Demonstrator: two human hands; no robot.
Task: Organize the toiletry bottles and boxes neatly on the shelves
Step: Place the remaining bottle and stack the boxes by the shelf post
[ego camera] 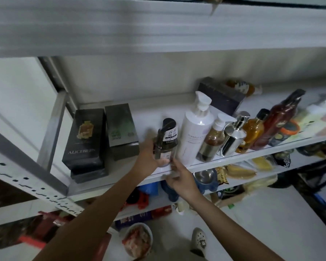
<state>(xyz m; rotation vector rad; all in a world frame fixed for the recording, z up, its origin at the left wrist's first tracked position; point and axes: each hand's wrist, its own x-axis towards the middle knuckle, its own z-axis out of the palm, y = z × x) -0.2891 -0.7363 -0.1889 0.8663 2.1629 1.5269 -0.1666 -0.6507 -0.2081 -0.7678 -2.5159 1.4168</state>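
Six bottles stand in a row on the shelf, counting the held one. A seventh bottle lies at the back, too blurred to read. Three dark boxes show plainly: the ALICEBEIN box and a green-tinted box left of the fingers, and a back box behind and right of them. One more dark box sits under the ALICEBEIN box, mostly hidden. Shelf's far right end is smeared, items unreadable. Lower shelves are partly cut off by both arms.

Left hand: fingers grasping the dark pump bottle round its lower body. Bottle is upright at the shelf's front edge; resting or lifted, cannot tell. It is dark and translucent, with a black pump head, a white printed tag up top and a second label low down.

Right hand: fingers released and stretched, just below the bottle's base at the shelf lip; contact with the bottle unclear.

Right of the fingers, in order: white pump bottle, small amber pump bottle, chrome pump bottle, black-capped amber bottle, tall red-brown bottle.
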